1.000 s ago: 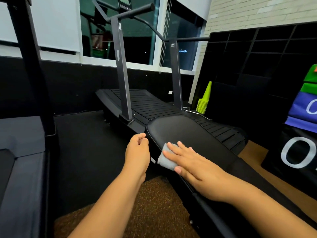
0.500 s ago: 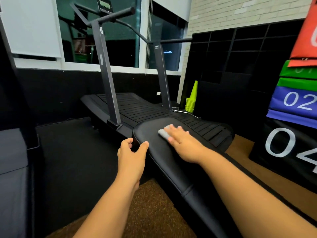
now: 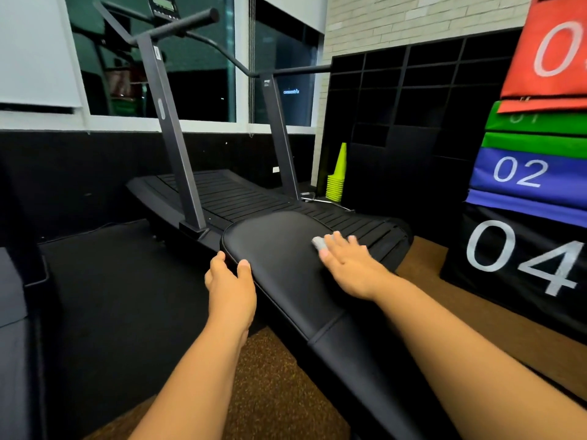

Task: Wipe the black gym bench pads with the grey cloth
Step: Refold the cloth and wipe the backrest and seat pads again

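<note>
A long black padded gym bench (image 3: pixel 279 249) runs from the lower right toward the middle of the view, with a seam between its two pads. My right hand (image 3: pixel 347 265) lies flat on the far right part of the upper pad and presses the grey cloth (image 3: pixel 318 242) under its straight fingers; only a small corner of the cloth shows. My left hand (image 3: pixel 230 281) holds the pad's left edge, thumb on top and fingers over the side.
A black curved treadmill (image 3: pixel 222 198) with tall uprights stands just beyond the bench. A stack of yellow-green cones (image 3: pixel 337 182) sits by the black wall panel. Coloured numbered soft boxes (image 3: pixel 527 173) rise at the right. A dark grey padded unit (image 3: pixel 12 312) is at the left.
My right hand has slid the cloth from the pad's near left edge across to its far right side. My left hand moved up and took hold of the pad's left edge.
</note>
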A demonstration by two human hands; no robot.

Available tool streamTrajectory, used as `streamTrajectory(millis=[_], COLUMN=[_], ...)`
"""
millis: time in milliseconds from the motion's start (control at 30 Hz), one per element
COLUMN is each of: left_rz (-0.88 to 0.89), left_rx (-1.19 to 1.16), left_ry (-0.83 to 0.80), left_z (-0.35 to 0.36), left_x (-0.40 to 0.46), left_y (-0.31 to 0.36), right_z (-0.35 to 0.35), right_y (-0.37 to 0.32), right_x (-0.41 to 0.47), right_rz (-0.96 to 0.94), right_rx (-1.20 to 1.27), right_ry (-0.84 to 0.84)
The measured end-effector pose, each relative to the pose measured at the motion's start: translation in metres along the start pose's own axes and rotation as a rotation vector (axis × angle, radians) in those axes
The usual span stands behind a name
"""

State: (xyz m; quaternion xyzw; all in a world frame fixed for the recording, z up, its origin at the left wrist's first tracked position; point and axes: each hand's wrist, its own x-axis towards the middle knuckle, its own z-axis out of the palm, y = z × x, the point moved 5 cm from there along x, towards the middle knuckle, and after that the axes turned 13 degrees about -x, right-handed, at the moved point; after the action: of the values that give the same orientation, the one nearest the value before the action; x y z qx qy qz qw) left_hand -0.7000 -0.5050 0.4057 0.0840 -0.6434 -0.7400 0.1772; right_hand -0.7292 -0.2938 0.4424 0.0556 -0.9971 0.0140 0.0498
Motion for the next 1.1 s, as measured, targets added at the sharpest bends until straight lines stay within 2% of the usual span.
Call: streamTrajectory(millis=[133, 200, 267, 400, 467, 533, 600, 700, 767, 833, 933, 967, 1033, 1100], left_rz=[0.002, -0.004, -0.007, -0.029, -0.04, -0.047, -0.04, -0.026, -0.024, -0.034, -0.048, -0.05, -0.06, -0.089], left_rx=[0.026, 0.04, 0.044, 0.059, 0.062, 0.066, 0.063, 0.065, 0.071, 0.072, 0.074, 0.076, 0.087, 0.071], left_ry=[0.007, 0.001, -0.007, -0.029, -0.034, -0.033, -0.036, -0.038, -0.046, -0.054, -0.063, -0.064, -0.068, -0.083], left_z=[-0.001, -0.001, -0.003, -0.005, -0.005, -0.006, -0.006, -0.007, -0.007, -0.007, -0.007, -0.007, -0.009, -0.01], left_x=[-0.002, -0.001, -0.001, 0.003, 0.006, 0.007, 0.008, 0.009, 0.009, 0.009, 0.009, 0.01, 0.015, 0.022], left_y=[0.004, 0.003, 0.003, 0.004, 0.004, 0.002, 0.0, -0.001, -0.001, -0.001, 0.0, 0.0, 0.0, -0.001], right_z=[-0.002, 0.0, -0.004, -0.005, 0.001, 0.002, -0.001, -0.001, -0.001, -0.002, -0.003, -0.003, -0.007, -0.011], right_y=[-0.069, -0.07, -0.047, 0.028, 0.04, 0.02, -0.021, -0.071, -0.072, -0.047, -0.003, 0.001, -0.02, -0.06], right_x=[-0.045, -0.053, -0.042, -0.001, 0.018, 0.028, 0.022, -0.001, -0.006, 0.01, 0.036, 0.041, 0.039, 0.022], right_rz=[-0.289, -0.346, -0.293, 0.032, 0.108, 0.067, -0.074, -0.327, -0.396, -0.322, -0.054, -0.017, -0.067, -0.224], right_rx=[-0.031, -0.03, -0.019, 0.086, 0.049, -0.029, -0.054, 0.009, 0.057, 0.091, 0.107, 0.08, -0.001, -0.027], right_ry=[0.032, 0.019, 0.019, -0.01, -0.022, 0.022, 0.065, 0.052, 0.026, 0.018, -0.001, 0.001, 0.03, 0.068])
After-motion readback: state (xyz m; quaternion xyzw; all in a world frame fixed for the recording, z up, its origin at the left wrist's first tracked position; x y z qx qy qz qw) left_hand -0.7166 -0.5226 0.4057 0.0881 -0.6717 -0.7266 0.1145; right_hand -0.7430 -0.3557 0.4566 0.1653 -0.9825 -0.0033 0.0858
